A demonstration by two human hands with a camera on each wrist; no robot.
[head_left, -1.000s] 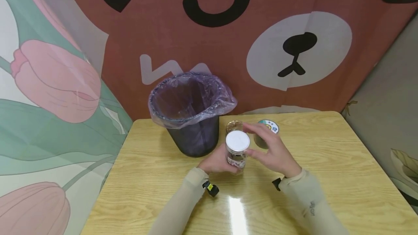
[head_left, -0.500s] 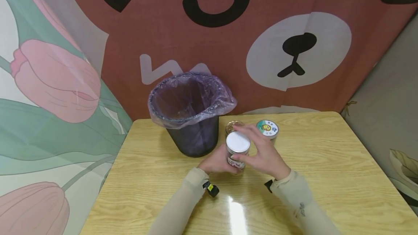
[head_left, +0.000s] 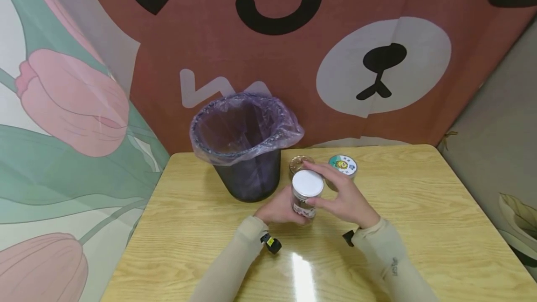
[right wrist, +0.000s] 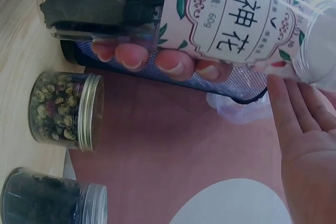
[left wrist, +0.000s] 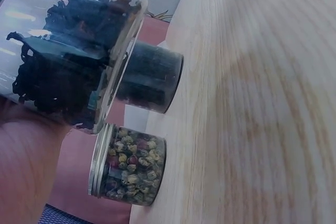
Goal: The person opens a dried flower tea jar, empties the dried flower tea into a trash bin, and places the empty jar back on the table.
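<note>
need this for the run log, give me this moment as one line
left hand grips jar | right hand fingers on white lid | two other jars behind | bin left

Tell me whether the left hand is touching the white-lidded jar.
Touching. The right wrist view shows the left hand's fingertips pressed against the clear wall of the white-lidded jar, curled round it.

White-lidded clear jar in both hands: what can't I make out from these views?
- Whether the white-lidded clear jar rests on the wooden table: head view, hands hide its base.
- Right hand grip on the lid: wrist view shows only the palm.
- Purple-bagged black bin contents: too dark.
</note>
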